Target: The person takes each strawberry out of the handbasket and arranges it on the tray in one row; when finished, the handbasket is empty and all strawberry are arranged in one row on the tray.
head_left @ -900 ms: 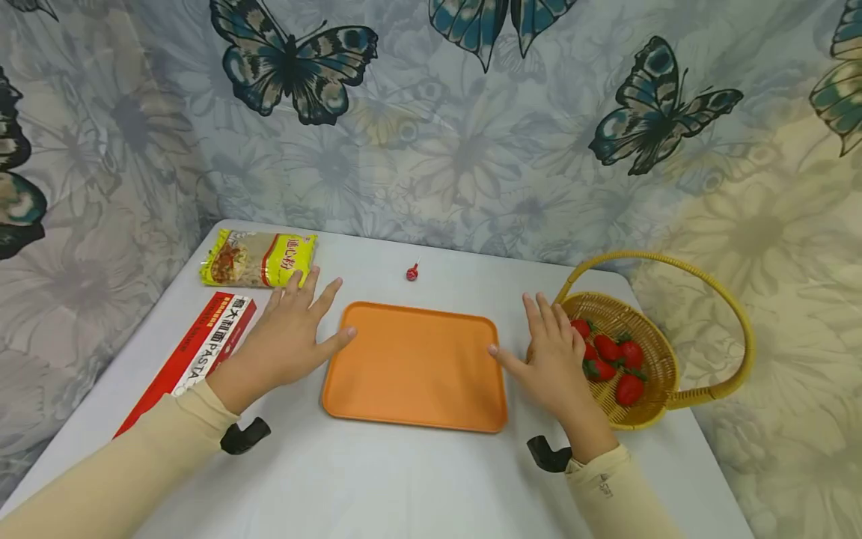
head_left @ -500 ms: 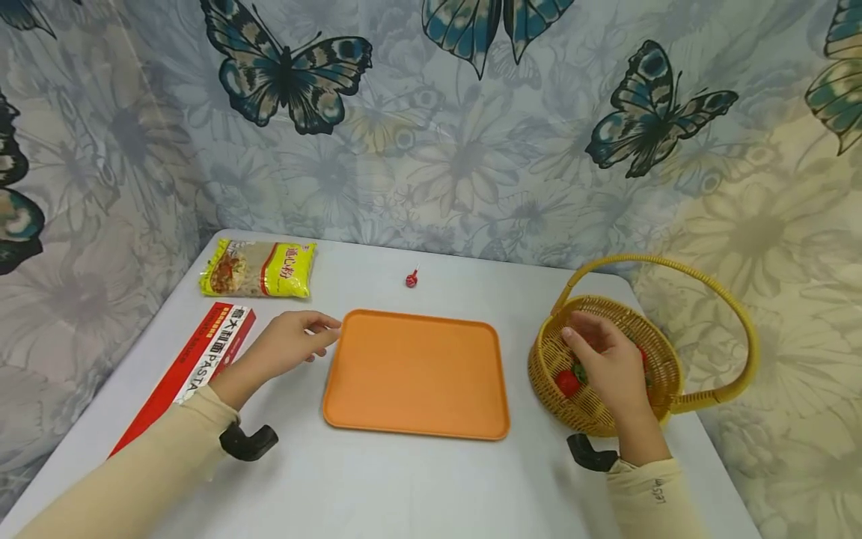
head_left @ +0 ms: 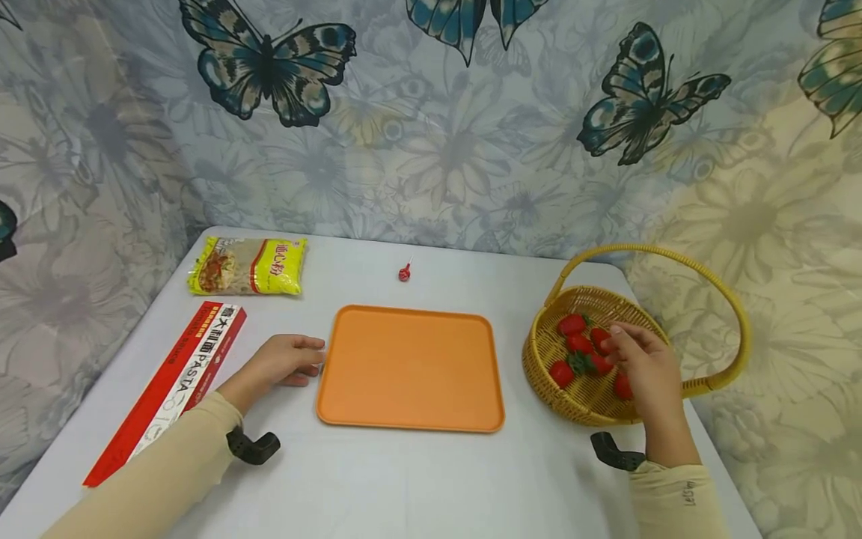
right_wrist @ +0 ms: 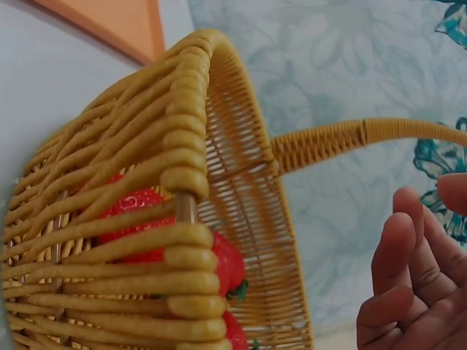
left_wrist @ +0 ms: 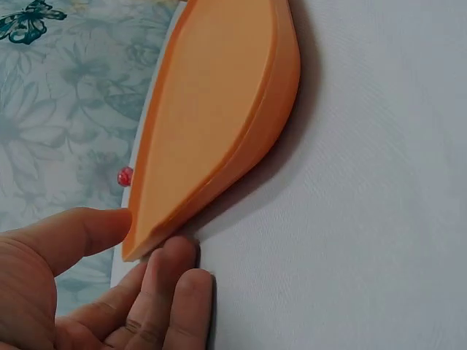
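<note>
My left hand is beside the left edge of the orange tray, fingertips right at the rim. In the left wrist view, the thumb overlaps the tray's corner and the loosely bent fingers lie just outside its wall. Over the right side of the yellow wicker basket hovers my right hand, fingers loosely curved, with nothing held. Several red strawberries with green leaves lie in the basket. In the right wrist view, the right hand shows a gap between thumb and fingers, apart from the basket's rim.
A yellow bag of pasta lies at the back left of the white table. In front of it is a long red PASTA box, partly behind the left forearm. A small red lollipop lies behind the tray. The basket handle arches up and right.
My left hand has come down from near the pasta bag to the tray's left edge. The right hand has moved right, from between tray and basket to over the basket.
</note>
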`<state>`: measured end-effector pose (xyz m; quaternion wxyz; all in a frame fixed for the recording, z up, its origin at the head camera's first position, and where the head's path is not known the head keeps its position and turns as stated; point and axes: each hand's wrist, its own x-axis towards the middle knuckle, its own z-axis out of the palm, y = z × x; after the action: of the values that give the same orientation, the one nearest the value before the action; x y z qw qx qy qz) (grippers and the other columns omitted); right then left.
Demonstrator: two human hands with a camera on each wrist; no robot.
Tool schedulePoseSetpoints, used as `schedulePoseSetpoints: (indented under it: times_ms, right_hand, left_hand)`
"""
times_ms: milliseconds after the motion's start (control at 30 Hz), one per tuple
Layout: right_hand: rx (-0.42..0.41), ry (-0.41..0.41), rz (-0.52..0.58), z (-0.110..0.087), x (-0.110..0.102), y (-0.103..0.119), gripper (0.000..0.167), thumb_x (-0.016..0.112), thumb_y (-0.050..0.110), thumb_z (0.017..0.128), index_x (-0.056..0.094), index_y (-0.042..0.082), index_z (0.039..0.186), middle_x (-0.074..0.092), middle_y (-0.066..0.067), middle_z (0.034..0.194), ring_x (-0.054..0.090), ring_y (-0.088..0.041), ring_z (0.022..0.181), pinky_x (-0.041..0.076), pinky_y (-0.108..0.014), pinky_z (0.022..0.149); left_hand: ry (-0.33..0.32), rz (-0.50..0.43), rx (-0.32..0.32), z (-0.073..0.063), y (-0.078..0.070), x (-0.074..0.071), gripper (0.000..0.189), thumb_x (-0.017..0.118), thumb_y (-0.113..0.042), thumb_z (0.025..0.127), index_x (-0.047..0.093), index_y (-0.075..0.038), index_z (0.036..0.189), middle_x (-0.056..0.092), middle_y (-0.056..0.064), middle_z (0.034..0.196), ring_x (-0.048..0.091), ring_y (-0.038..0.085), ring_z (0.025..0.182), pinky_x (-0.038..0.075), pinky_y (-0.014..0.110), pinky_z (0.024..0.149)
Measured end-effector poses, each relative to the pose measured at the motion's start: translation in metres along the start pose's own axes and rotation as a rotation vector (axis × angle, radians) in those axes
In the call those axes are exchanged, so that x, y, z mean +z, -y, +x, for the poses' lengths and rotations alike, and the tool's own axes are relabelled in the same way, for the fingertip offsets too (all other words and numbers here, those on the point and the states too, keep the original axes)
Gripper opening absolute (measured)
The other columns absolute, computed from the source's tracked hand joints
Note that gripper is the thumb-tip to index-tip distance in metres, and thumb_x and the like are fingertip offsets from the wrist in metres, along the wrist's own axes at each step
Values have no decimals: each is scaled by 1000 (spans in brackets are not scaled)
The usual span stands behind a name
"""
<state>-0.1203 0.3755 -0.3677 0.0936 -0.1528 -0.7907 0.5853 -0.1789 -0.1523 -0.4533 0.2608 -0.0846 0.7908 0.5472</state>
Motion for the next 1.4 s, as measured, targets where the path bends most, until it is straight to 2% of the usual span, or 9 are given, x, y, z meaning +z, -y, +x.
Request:
schedulePoseSetpoints:
  times_ms: [100, 233, 400, 600, 700, 833, 967, 1233, 1400]
  right_hand:
    - [11, 0, 83, -1, 0, 0, 27, 67, 36, 93, 65, 17, 112, 68, 3, 85, 61, -16, 70, 50, -19, 64]
    - [18, 14, 81, -1, 1, 0, 24, 66, 34, 95, 65, 16, 110, 68, 4, 84, 61, -14, 69, 50, -20, 63]
    - [67, 55, -11, 0, 3, -3, 30, 65, 42, 93, 64, 17, 111, 68, 6, 86, 63, -15, 71, 48, -23, 66]
    - [119, 100, -186, 8, -3, -5, 50, 58, 55, 93, 59, 13, 119, 68, 10, 90, 65, -17, 81, 48, -29, 72]
    - [155, 159, -233, 15, -11, -4, 65, 53, 57, 94, 51, 3, 131, 66, 11, 92, 65, -14, 81, 51, -29, 69]
    - [276, 253, -191, 28, -20, -3, 84, 52, 55, 96, 29, -8, 146, 65, 2, 98, 65, -12, 79, 56, -26, 64]
    - [386, 313, -171, 41, -24, -1, 87, 52, 49, 99, 15, -12, 149, 65, -5, 100, 67, -14, 78, 58, -26, 69]
    - [395, 358, -267, 61, -34, -5, 73, 57, 34, 99, 28, -20, 139, 67, -3, 96, 68, -15, 84, 56, -32, 84]
    - [394, 393, -319, 66, -38, -15, 61, 59, 27, 99, 43, -20, 134, 70, -16, 103, 69, -20, 91, 55, -36, 87]
  left_hand:
    - [-9, -2, 0, 4, 2, 2, 53, 70, -22, 89, 56, 0, 135, 70, 8, 101, 66, 15, 84, 58, 30, 69]
    - [-24, 17, 2, 7, 4, 6, 56, 73, -23, 87, 56, -1, 136, 70, 7, 96, 66, 15, 80, 58, 29, 67]
    - [-70, 28, -11, 7, 10, 13, 58, 77, -20, 85, 55, -1, 136, 67, 9, 98, 65, 15, 76, 59, 31, 64]
    - [-109, 17, 53, 11, 13, 20, 62, 75, -8, 84, 51, -4, 141, 62, 12, 98, 64, 16, 71, 59, 31, 60]
    - [-100, 13, 69, 14, 13, 20, 67, 75, -7, 84, 47, -8, 145, 61, 12, 98, 64, 16, 71, 59, 32, 60]
    - [-89, -7, 73, 15, 14, 17, 69, 76, -8, 85, 46, -11, 147, 61, 12, 100, 64, 17, 73, 59, 32, 62]
    - [-84, -28, 80, 15, 15, 13, 69, 77, -9, 85, 47, -11, 147, 61, 12, 102, 65, 17, 74, 59, 33, 63]
    - [-67, -49, 72, 15, 13, 11, 69, 76, -10, 85, 46, -12, 147, 61, 12, 101, 65, 16, 72, 59, 32, 63]
    - [-54, -55, 50, 14, 13, 11, 70, 76, -11, 86, 45, -12, 148, 61, 13, 103, 64, 16, 72, 59, 32, 64]
